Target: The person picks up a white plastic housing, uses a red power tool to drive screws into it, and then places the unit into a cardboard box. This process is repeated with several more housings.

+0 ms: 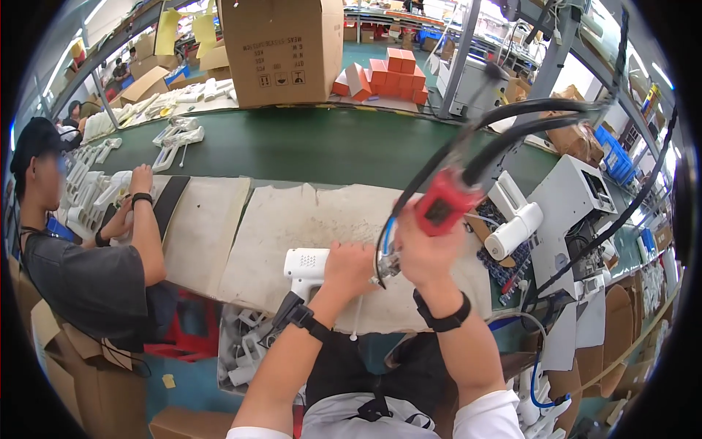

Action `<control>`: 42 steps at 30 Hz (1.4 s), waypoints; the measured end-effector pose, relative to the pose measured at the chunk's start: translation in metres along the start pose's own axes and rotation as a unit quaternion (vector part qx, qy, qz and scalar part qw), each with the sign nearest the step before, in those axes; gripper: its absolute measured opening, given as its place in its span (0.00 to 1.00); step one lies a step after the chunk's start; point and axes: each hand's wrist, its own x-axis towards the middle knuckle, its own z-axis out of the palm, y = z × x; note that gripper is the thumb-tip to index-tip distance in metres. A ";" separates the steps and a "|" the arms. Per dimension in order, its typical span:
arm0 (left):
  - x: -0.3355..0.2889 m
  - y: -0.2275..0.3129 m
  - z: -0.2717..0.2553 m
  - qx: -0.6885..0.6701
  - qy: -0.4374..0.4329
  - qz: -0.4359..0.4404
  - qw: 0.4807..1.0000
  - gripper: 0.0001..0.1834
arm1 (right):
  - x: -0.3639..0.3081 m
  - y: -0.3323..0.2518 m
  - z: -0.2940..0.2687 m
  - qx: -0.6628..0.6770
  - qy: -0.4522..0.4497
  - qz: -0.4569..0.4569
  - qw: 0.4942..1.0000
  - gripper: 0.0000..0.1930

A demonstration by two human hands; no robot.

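Observation:
My left hand (349, 269) is closed around a white hair-dryer-shaped housing (307, 261) over the pale work mat (278, 219). Small vent holes show at the housing's left end, and a short handle points toward me. My right hand (430, 252) grips a red power tool (444, 201) with black cables rising from its top. The tool is slightly blurred. Metal parts (389, 265) sit between my hands at the housing's right end, partly covered by my fingers. A thin white lead (357, 318) hangs near the mat's front edge.
A person (88, 249) works at the left beside several white housings. Beyond the mat runs a green belt (292, 146) with a large carton (284, 55) behind it. To the right are another white housing (514, 233), a grey machine (567, 212) and hanging cables.

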 end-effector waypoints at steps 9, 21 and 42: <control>-0.031 -0.065 -0.049 0.052 0.053 0.045 0.996 0.50 | 0.000 0.005 -0.007 -0.038 -0.043 0.023 0.998 0.05; 0.000 0.009 -0.037 -0.046 -0.141 -0.039 0.988 0.47 | 0.034 -0.014 0.004 0.004 -0.009 -0.034 0.999 0.06; 0.013 0.001 -0.001 -0.100 -0.073 -0.048 0.991 0.46 | 0.031 -0.041 -0.004 0.046 0.009 -0.008 0.999 0.06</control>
